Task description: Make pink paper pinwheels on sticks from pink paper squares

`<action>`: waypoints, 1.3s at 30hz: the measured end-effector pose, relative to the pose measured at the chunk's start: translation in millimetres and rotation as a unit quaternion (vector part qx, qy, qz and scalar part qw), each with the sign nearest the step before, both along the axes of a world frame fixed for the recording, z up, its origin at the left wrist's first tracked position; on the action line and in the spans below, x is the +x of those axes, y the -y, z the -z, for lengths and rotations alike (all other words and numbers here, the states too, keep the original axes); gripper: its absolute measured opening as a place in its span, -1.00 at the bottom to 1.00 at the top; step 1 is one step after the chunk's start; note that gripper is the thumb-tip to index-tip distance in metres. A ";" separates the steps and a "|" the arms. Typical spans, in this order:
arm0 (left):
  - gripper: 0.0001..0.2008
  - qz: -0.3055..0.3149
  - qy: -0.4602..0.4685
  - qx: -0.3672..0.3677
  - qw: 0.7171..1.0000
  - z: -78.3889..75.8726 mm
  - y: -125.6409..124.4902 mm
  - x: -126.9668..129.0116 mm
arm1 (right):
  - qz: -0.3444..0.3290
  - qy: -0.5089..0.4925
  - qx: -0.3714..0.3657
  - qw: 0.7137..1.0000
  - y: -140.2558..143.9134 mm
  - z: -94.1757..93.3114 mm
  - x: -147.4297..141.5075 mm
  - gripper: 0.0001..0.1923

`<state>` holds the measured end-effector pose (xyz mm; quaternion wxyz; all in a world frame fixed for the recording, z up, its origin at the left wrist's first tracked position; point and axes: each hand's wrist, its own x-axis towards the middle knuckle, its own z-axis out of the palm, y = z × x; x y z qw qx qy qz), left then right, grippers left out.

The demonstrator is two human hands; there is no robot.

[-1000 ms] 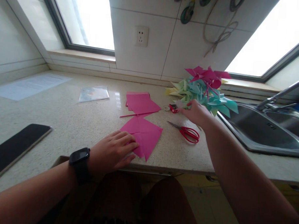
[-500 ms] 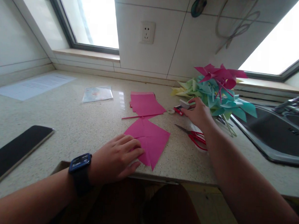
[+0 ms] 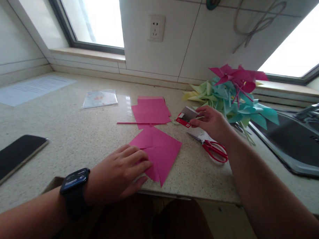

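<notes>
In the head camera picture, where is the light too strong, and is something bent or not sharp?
Head view: both windows are blown out white; the counter shows soft glare near the plastic sleeve; wide-angle distortion bends the window frames; the small box in the right hand looks slightly blurred.

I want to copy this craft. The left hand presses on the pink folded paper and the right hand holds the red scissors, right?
Not quite. The head view shows the right hand holding a small red and white box; the red scissors lie on the counter. The left hand does press on the pink folded paper.
</notes>
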<state>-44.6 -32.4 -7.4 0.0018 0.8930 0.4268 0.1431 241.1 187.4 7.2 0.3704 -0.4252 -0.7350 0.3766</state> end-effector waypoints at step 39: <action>-0.72 0.003 -0.010 -0.004 1.000 3.3 0.7 -2.8 | -0.111 0.141 0.079 0.981 19.6 2.7 -9.4 -0.59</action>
